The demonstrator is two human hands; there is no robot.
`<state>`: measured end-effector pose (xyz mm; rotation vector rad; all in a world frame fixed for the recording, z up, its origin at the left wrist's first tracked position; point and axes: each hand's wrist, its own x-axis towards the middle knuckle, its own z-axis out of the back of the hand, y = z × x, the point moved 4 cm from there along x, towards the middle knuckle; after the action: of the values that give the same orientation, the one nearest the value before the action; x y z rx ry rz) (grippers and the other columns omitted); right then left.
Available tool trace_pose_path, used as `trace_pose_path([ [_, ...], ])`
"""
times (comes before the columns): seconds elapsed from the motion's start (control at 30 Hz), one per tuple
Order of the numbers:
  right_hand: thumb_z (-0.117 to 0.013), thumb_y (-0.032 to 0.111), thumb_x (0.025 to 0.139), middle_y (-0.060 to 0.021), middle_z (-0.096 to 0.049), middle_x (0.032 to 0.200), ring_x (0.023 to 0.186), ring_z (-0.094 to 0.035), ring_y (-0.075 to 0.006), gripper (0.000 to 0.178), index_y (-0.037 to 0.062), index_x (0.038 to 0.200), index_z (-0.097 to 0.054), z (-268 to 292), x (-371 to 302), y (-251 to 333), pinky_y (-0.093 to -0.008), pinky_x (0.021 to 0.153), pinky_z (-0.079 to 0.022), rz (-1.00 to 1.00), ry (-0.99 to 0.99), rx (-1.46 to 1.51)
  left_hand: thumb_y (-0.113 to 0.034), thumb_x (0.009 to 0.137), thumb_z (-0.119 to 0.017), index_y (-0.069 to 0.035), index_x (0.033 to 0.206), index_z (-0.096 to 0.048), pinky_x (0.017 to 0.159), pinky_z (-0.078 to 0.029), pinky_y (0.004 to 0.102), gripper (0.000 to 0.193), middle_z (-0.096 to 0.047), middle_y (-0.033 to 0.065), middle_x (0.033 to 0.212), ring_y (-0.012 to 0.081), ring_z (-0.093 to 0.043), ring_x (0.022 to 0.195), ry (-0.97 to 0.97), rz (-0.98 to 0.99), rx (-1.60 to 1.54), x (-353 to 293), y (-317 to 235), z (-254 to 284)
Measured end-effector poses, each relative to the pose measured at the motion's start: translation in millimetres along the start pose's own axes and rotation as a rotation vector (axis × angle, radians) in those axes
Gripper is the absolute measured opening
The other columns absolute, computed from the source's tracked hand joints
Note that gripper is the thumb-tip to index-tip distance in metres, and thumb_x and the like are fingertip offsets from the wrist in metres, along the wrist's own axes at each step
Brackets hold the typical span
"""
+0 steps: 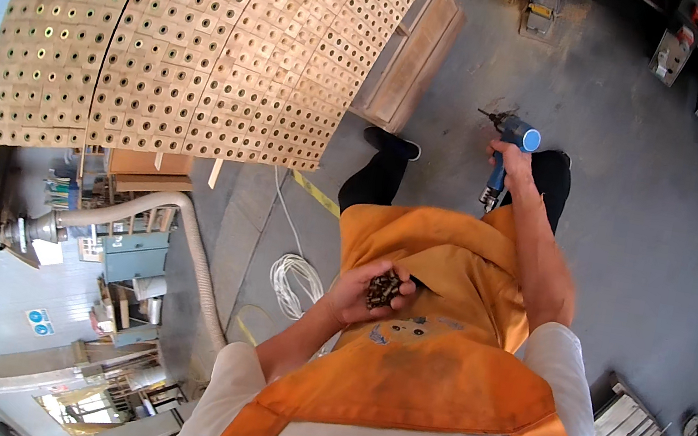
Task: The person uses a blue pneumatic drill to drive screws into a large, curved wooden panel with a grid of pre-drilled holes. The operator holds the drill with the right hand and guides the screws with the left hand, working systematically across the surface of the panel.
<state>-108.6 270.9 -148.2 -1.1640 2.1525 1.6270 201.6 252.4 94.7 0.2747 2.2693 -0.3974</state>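
Observation:
My left hand (360,292) is cupped in front of the orange apron (434,371), its fingers curled round a heap of small brass-coloured metal pieces (384,289), which look like threaded inserts. Out to the right, my right hand (515,165) grips a blue power driver (515,135) by its handle, with a metal fitting at the handle's lower end. The driver's dark tip points left, toward a large wooden panel (211,47) set with rows of round holes. Many holes show dark, metal-looking rims; others look plain. Neither hand touches the panel.
A wooden crate-like stand (407,62) is beside the panel. Coiled white cable (296,283) lies on the grey floor at left, near a ribbed hose (195,257). Teal cabinets (135,256) and shelves are further left. Metal fixtures (672,52) stand at the upper right.

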Motion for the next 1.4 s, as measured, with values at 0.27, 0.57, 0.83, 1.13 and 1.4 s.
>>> trace_pose_path([
  [0.27, -0.062, 0.0, 0.079, -0.0099, -0.062, 0.083, 0.07, -0.06, -0.0201, 0.014, -0.0004, 0.092, -0.058, -11.0, -22.4, 3.4, -0.0328, 0.055, -0.047, 0.04, 0.105, -0.035, -0.033, 0.098, -0.049, -0.008, 0.098, -0.056, 0.044, -0.035, 0.0195, 0.026, -0.049, 0.0, 0.081, 0.0076, -0.042, 0.056, 0.255, -0.024, 0.052, 20.2, -13.6, 36.6],
  [0.57, -0.06, 0.0, 0.084, -0.0098, -0.064, 0.104, 0.101, -0.063, -0.0233, 0.026, 0.0023, 0.11, -0.056, -56.0, -117.5, 56.2, -0.0302, 0.071, -0.048, 0.083, 0.269, 0.058, -0.035, 0.098, -0.049, -0.011, 0.102, -0.056, 0.046, -0.035, 0.0174, 0.026, -0.052, 0.0027, 0.088, 0.0091, -0.047, 0.067, 0.362, -0.447, 0.027, 108.9, -173.3, 9.9],
  [0.83, -0.062, 0.002, 0.082, -0.0097, -0.066, 0.104, 0.1, -0.063, -0.0226, 0.031, 0.0029, 0.112, -0.058, -80.0, -149.0, 86.1, -0.0305, 0.074, -0.048, 0.212, 0.373, -0.042, -0.025, 0.094, -0.058, -0.009, 0.107, -0.057, 0.046, -0.033, 0.0172, 0.021, -0.05, -0.0004, 0.083, 0.0077, -0.045, 0.065, 0.364, -0.557, -0.029, 152.5, -241.4, -0.2],
  [1.13, -0.066, 0.008, 0.081, -0.0121, -0.066, 0.103, 0.1, -0.064, -0.0236, 0.031, 0.0026, 0.111, -0.058, -92.9, -136.5, 82.1, -0.0289, 0.071, -0.051, 0.138, 0.476, -0.058, -0.036, 0.092, -0.061, -0.008, 0.105, -0.053, 0.042, -0.03, 0.017, 0.032, -0.047, -0.0012, 0.076, 0.0063, -0.042, 0.057, 0.202, -0.496, 0.042, 162.4, -264.5, 6.9],
  [1.4, -0.067, 0.006, 0.084, -0.0052, -0.067, 0.104, 0.092, -0.062, -0.0131, 0.032, 0.0053, 0.116, -0.06, -78.7, -123.5, 77.4, -0.0275, 0.074, -0.049, 0.178, 0.448, -0.313, -0.037, 0.091, -0.062, -0.005, 0.097, -0.057, 0.041, -0.029, 0.0177, 0.034, -0.048, -0.001, 0.074, 0.0065, -0.043, 0.055, 0.02, -0.628, 0.335, 164.8, -265.7, -2.6],
])
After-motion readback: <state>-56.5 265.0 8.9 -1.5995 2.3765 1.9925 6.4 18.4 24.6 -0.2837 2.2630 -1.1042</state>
